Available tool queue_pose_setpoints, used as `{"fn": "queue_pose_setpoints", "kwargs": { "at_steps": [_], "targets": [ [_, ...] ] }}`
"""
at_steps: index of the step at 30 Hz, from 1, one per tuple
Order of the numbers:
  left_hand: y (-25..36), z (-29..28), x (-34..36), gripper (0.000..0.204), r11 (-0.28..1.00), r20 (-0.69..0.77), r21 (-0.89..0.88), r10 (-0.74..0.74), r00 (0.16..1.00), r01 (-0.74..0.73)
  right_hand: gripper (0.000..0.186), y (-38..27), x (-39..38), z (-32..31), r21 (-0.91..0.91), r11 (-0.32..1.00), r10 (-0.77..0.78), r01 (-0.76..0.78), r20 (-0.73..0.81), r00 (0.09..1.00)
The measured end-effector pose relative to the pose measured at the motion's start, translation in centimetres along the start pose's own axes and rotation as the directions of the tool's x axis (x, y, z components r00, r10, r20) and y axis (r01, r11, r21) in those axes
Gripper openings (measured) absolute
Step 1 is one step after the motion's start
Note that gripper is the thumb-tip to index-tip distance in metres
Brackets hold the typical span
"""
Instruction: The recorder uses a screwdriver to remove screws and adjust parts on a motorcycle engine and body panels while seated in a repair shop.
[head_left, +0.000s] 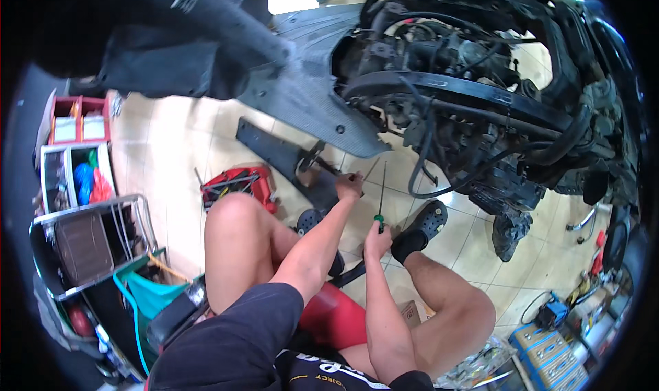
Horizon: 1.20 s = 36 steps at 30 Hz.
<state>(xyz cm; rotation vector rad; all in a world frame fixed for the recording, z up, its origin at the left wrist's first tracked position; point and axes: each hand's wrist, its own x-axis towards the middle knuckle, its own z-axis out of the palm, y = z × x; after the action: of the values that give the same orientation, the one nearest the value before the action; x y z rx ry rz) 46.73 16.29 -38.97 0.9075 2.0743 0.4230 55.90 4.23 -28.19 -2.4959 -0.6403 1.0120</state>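
Note:
My right hand (377, 241) is closed round the green handle of a screwdriver (382, 197), whose long thin shaft points away from me. Just to its left and farther off, my left hand (349, 187) is closed on a thin-shafted tool (371, 169); its handle is mostly hidden in the fingers. Both shafts end over the tiled floor, close to each other, below the dark footboard panel (309, 92) of a partly stripped scooter (473, 96). The engine, frame tubes and loose black hoses are exposed on the right.
A red tool case (257, 185) lies open left of my knee. A long dark panel (264, 147) rests on the floor beyond it. Shelves (75, 144) and a metal-framed chair (86, 247) stand at left. A blue-striped box (546, 353) sits at lower right.

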Motion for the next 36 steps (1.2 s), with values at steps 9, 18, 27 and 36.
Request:
{"fn": "queue_pose_setpoints", "kwargs": {
  "at_steps": [9, 18, 27, 36],
  "targets": [
    [0.7, -6.5, -5.3, 0.014, 0.716, 0.276, -0.547, -0.335, 0.901, 0.434, 0.062, -5.9, -4.7, -5.0, -0.217, 0.969, 0.169, -0.116, 0.246, 0.954],
    [4.5, -10.6, -7.4, 0.017, 0.532, 0.196, -0.736, -0.424, 0.884, 0.418, 0.055, -15.7, -7.3, -17.8, -0.53, 0.776, -0.118, 0.343, 0.412, 0.904],
    [6.8, -13.9, -9.2, 0.007, 0.098, 0.463, -0.851, -0.321, 0.826, 0.515, 0.049, -18.1, -10.7, -21.6, -0.445, 0.708, -0.348, 0.549, 0.456, 0.819],
    [7.8, -15.8, -9.8, 0.006, -0.278, 0.516, -0.849, -0.255, 0.818, 0.45, 0.046, -17.8, -14.3, -23.4, -0.466, 0.649, -0.413, 0.602, 0.448, 0.793]
  ]
}}
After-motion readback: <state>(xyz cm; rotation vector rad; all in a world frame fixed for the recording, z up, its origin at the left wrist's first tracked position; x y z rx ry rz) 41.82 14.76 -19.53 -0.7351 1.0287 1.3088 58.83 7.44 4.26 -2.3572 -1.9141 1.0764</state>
